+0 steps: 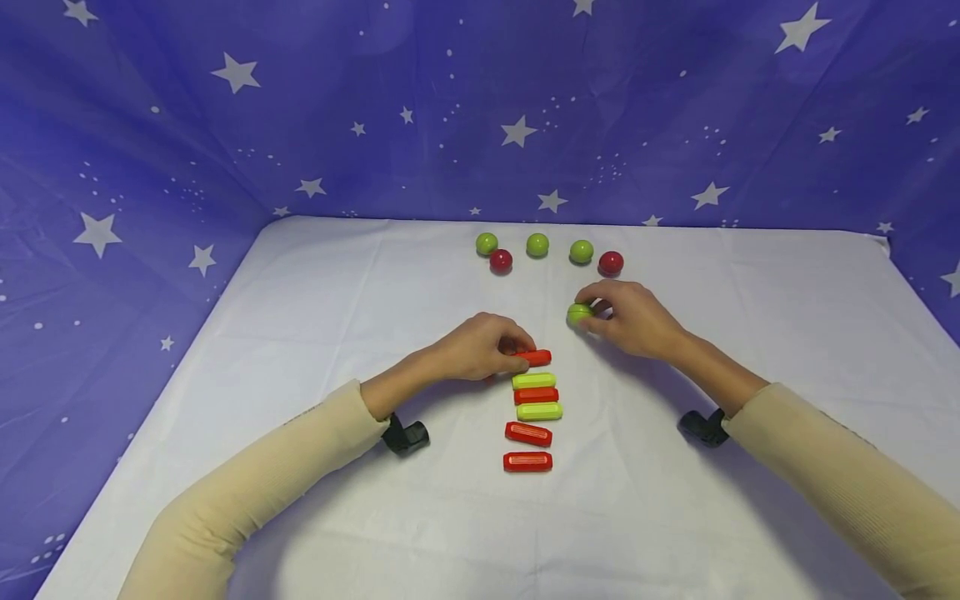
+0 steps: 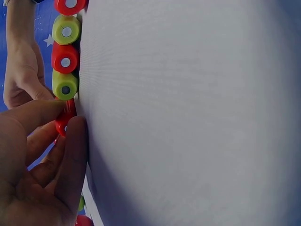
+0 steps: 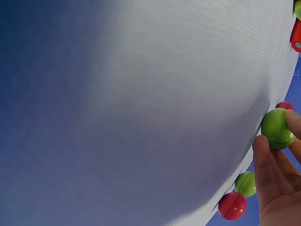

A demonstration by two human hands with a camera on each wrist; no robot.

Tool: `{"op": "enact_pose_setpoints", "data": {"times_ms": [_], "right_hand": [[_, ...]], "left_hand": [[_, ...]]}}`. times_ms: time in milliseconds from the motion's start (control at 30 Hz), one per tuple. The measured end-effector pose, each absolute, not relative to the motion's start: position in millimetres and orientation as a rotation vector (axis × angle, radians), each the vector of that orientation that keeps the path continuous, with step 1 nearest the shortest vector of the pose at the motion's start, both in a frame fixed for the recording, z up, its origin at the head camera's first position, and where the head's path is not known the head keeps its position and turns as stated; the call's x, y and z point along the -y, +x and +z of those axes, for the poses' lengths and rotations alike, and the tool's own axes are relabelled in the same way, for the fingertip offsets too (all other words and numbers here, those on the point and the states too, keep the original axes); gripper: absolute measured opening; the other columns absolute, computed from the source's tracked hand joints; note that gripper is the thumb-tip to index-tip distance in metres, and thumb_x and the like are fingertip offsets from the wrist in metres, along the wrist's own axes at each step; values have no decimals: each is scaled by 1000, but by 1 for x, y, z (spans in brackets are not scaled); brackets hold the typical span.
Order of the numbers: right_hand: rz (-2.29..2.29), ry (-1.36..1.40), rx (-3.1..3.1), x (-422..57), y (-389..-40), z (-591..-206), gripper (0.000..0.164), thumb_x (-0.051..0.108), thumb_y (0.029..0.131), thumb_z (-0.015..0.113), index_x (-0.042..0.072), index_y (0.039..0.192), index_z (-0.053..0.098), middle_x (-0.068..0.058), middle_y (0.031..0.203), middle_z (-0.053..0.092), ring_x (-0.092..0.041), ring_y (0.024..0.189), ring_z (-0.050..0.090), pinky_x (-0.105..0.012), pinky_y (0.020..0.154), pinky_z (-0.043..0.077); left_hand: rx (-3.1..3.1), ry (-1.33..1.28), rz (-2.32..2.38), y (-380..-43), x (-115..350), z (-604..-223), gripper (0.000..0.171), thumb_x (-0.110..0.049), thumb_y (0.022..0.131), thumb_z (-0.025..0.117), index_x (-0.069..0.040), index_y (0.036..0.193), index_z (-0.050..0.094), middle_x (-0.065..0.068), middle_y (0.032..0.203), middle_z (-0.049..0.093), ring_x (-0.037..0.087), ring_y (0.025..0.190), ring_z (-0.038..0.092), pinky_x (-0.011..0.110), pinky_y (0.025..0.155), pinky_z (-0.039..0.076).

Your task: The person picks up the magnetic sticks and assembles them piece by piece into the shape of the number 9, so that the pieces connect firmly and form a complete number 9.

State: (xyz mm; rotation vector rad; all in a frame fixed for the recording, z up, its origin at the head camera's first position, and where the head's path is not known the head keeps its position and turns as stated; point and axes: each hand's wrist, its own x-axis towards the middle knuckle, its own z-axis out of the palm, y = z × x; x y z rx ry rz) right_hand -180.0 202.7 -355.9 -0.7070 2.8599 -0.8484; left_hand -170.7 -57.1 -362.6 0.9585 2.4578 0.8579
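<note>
Between thumb and fingers, my left hand [image 1: 480,346] pinches a red stick [image 1: 535,357], the farthest in a column of short faceted sticks. In the left wrist view this red stick [image 2: 69,110] lies close beside a yellow-green stick [image 2: 66,87], and grey discs show in the stick ends. My right hand [image 1: 633,321] holds a green ball [image 1: 578,315] low over the white cloth, just beyond and to the right of the column. The right wrist view shows the green ball [image 3: 277,129] between thumb and fingertips, a thin seam around it.
Nearer me, the column continues with a yellow-green stick [image 1: 539,411] and, spaced apart, a red stick [image 1: 527,462]. Toward the back edge lie three green balls, one at the middle [image 1: 537,244], and two red balls, one at the right [image 1: 611,264]. A blue star-printed curtain [image 1: 420,108] rises behind.
</note>
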Motion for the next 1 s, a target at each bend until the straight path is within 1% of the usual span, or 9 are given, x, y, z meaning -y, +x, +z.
{"op": "enact_pose_setpoints", "data": {"times_ms": [300,500,767,933,1000], "right_hand": [[-845,-687,-2857,-203,-180,-356,30,9,87,75,2,115,68,-10,106,68,-28,97,67,-46,87,52],[-829,-666,-2855,-203,-180,-356,31,9,87,75,2,117,68,-10,107,68,-28,98,66,-46,88,52],[-822,-675,-2858,-204,-180,-356,31,10,88,74,2,117,68,-10,107,68,-28,98,66,-46,88,52],[-825,-672,-2853,-203,-180,-356,31,9,87,75,2,116,68,-10,107,68,-28,98,66,-46,89,52],[-824,-668,-2852,-203,-180,-356,30,9,87,74,2,116,67,-10,107,68,-28,98,66,-46,89,52]], "left_hand": [[-2460,944,853,-170,58,-362,26,-17,89,74,-10,114,73,-2,93,64,14,81,56,25,74,47],[-2455,935,849,-170,57,-362,27,-17,89,75,-10,115,72,-1,94,63,15,83,55,25,73,47],[-2464,955,866,-177,58,-361,27,-16,88,75,-9,114,73,-2,97,68,14,84,57,24,75,47],[-2442,882,967,-187,58,-357,28,-14,89,74,-8,115,72,0,99,69,14,72,63,26,65,52],[-2418,849,1021,-192,58,-356,27,-13,89,74,-7,115,72,2,100,69,15,67,65,28,60,54]]}}
